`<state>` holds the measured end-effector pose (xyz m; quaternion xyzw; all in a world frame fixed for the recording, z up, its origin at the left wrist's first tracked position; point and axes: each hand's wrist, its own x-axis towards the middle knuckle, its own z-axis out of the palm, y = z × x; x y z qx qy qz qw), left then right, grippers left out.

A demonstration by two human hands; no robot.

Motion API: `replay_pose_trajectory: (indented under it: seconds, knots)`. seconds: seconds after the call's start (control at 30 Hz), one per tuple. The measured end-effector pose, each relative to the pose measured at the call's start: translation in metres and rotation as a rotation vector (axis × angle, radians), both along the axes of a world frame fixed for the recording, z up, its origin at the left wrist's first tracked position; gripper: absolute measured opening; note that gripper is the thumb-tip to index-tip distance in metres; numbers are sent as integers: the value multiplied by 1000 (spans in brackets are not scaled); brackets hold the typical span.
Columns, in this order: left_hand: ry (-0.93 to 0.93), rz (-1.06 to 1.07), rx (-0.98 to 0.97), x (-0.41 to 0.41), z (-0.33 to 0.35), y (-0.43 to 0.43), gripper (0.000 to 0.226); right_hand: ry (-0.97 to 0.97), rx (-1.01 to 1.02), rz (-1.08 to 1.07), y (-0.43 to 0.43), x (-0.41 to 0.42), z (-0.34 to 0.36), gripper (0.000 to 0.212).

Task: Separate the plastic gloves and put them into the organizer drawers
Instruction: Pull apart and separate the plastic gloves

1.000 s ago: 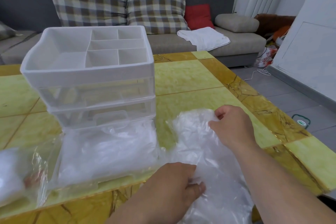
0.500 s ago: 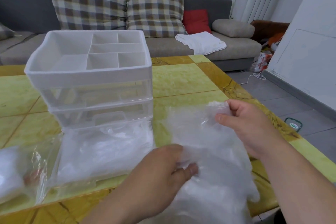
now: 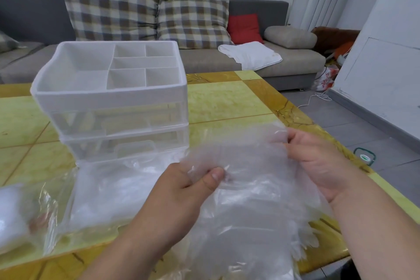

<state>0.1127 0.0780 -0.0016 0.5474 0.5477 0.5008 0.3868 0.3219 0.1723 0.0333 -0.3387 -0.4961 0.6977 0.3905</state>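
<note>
I hold a bunch of thin clear plastic gloves (image 3: 247,193) above the table's near edge. My left hand (image 3: 181,191) pinches the bunch at its left side between thumb and fingers. My right hand (image 3: 318,163) pinches the upper right edge, fingers curled. The white organizer (image 3: 109,95) stands on the table to the left, with an open divided tray on top and clear drawers below. Its bottom drawer (image 3: 113,188) is pulled out toward me and holds a layer of clear gloves.
A clear bag (image 3: 20,213) with white contents lies at the table's left edge. The yellow tiled table (image 3: 227,102) ends close on the right, with grey floor beyond. A sofa (image 3: 204,61) with checked cushions stands behind.
Both hands have lifted the glove bunch off the table and spread it wider. My right hand moved right and turned palm inward; my left hand rose with its pinch.
</note>
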Motion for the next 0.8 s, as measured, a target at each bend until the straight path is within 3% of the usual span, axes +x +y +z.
replay_pose_trajectory:
  seconds: [0.13,0.27,0.43,0.57,0.7,0.8]
  knots:
    - [-122,-2,0,3,-6,1,39,-86,79,59,-3,-4,3,17]
    - [-121,41,102,0,2,1,26,-406,254,-22,4,0,1,29]
    - [10,45,169,-10,12,-2,20,-456,301,-108,7,10,7,44]
    - [245,50,239,-11,17,-4,20,-376,178,60,1,6,12,42]
    - [323,59,270,-8,20,-7,29,-657,299,45,-1,3,7,32]
    - [261,115,263,-13,23,-6,19,-727,331,45,2,9,4,23]
